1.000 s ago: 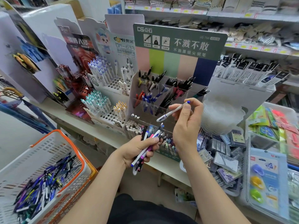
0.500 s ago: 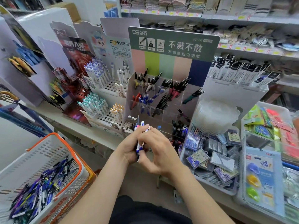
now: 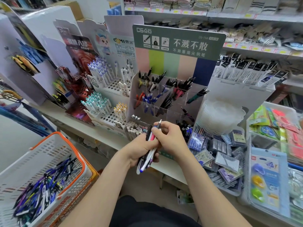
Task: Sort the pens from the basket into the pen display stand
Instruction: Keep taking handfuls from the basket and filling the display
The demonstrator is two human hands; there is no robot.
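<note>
My left hand (image 3: 139, 149) grips a bundle of several pens (image 3: 148, 158), white, black and pink, slanting from lower left to upper right. My right hand (image 3: 170, 138) lies over the bundle's top and pinches one pen (image 3: 158, 124) whose tip sticks up above the fingers. Both hands are in front of the clear compartmented pen display stand (image 3: 165, 97) with the green header, which holds black, red and blue pens. The white basket with the orange rim (image 3: 54, 145) sits at lower left, with many pens lying in it.
Other pen stands with white pens (image 3: 101, 104) stand left of the clear stand on the shelf. Clear trays of refill boxes (image 3: 221, 154) and packaged goods (image 3: 265, 181) fill the right. Racks of hanging goods run along the back.
My right hand held a white pen up near the stand a second ago, then came down onto the bundle in my left hand. It now pinches a pen at the bundle's top.
</note>
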